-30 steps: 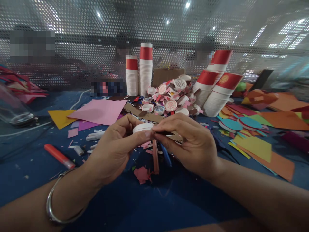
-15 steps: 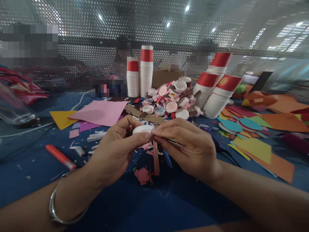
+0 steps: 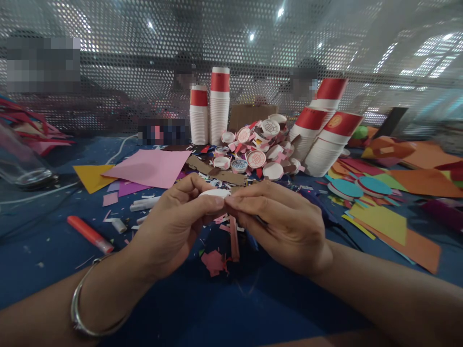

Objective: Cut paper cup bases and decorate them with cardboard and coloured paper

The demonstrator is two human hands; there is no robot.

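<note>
Over the blue counter (image 3: 202,313), the left hand (image 3: 170,224) grasps a white paper disc (image 3: 213,193); the right hand (image 3: 285,226) pinches its right edge. Beyond lie a pink paper sheet (image 3: 152,167) and a heap of round paper discs (image 3: 256,158), with stacked paper cups (image 3: 220,115) behind.

Bare L hand (image 3: 173,212) is pinching, thumb pointing R; bare R hand (image 3: 285,221) is pinching w/ bunched fingertips (image 3: 236,200); bare forearms (image 3: 379,279) are slanting in.

The disc (image 3: 214,193) looks matt (the bangle (image 3: 74,308), glossy metal).
</note>
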